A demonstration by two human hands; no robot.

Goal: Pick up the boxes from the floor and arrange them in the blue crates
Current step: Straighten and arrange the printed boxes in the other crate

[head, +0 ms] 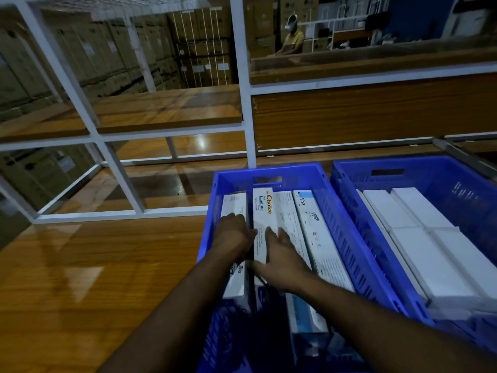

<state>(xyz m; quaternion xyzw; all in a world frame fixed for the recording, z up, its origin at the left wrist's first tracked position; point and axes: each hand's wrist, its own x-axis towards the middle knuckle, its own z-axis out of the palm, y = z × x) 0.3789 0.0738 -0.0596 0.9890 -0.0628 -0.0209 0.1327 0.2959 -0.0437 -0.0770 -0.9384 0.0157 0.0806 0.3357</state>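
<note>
Wooden shelf bears the left crate — inside it, left hand and right hand rest flat, unclenched, on boxes.

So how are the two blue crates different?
The left crate holds long printed boxes, like the Choice box; the right crate holds plain white boxes. Both hands, left hand and right hand, are in the left crate, none in the right crate. Both are blue slotted plastic.

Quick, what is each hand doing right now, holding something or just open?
Left hand: open, resting flat on the leftmost box in the blue crate.
Right hand: open, fingers straight, pressing the Choice box.
</note>
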